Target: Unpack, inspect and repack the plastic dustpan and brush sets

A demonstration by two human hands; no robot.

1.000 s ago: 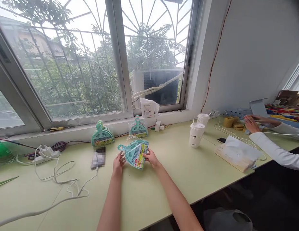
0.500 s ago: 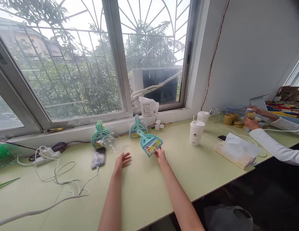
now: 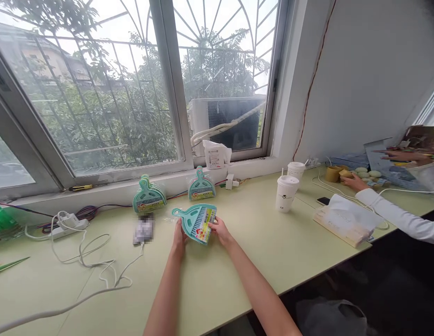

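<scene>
Plainly, we are partway along: our dustpan (image 3: 194,221) is over the surface (image 3: 265,242), brush and label already on its face, not yet set down. Our right hand (image 3: 221,232) pinches its labelled edge; our left hand (image 3: 179,235) is at the opposite side, its fingers hidden behind the pan, so we cannot tell whether it grips. By the wall (image 3: 112,195), a stack (image 3: 148,198) and a separate pan (image 3: 202,189) stand upright, seemingly done. We cannot count the stack exactly; a device (image 3: 143,231) is pixelated and a co-worker's hand (image 3: 400,157) blurred.
</scene>
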